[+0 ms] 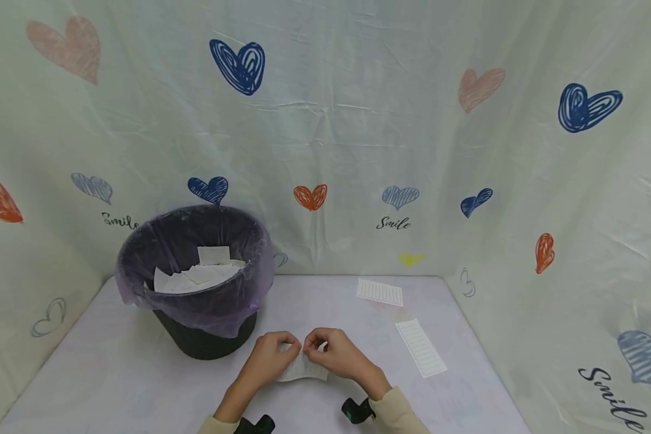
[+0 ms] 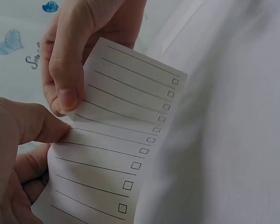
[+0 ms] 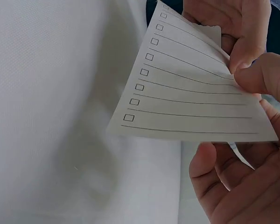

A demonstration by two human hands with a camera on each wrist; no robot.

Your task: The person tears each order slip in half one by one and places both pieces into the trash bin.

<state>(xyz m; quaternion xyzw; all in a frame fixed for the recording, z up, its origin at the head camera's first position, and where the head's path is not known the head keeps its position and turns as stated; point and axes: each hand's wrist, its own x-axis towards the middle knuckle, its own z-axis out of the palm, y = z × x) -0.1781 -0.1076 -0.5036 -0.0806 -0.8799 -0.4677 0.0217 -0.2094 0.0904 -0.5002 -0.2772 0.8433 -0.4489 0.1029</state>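
A white checklist slip (image 1: 302,369), printed with ruled lines and a column of small square boxes, is held up just above the table. My left hand (image 1: 268,360) pinches its upper edge between thumb and fingers. Right beside it, my right hand (image 1: 340,355) pinches the same edge, the two thumb tips almost meeting. In the left wrist view the slip (image 2: 116,135) bends slightly between the hands. The right wrist view shows the slip (image 3: 191,100) curving where both thumbs press, with some right-hand fingers behind it.
A black bin (image 1: 206,340) lined with a purple plastic bag (image 1: 249,301) stands at the left and holds white paper pieces (image 1: 198,277). Two more lined slips lie on the white table (image 1: 352,337): one slip (image 1: 380,292) at the back, another slip (image 1: 421,348) to the right.
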